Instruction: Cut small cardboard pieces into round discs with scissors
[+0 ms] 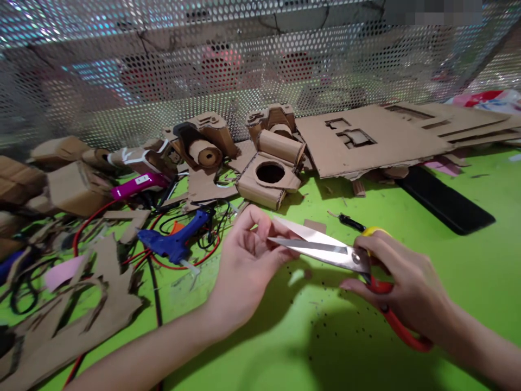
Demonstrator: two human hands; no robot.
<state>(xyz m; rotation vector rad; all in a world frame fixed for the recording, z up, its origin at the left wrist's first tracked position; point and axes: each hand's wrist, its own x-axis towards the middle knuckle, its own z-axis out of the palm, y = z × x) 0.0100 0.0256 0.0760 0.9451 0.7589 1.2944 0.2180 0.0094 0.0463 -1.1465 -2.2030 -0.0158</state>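
Note:
My right hand (415, 277) is wrapped around the red and yellow handles of a pair of scissors (321, 247). Their metal blades point left and stand slightly apart. At the blade tips is my left hand (248, 260), its fingers curled and the thumb pressed toward them. Whatever the left fingers hold, if anything, is hidden behind them and the blades. A small square cardboard piece (315, 226) lies on the green table just behind the blades. Dark specks and small scraps are scattered on the table below the hands.
To the left lie a blue glue gun (175, 239), a magenta tool (140, 185), tangled cords and cut cardboard scraps (93, 304). Cardboard camera shapes (271, 176) stand behind. Flat cardboard sheets (386, 141) and a black slab (448, 203) lie at the right, before a perforated metal screen (260, 70).

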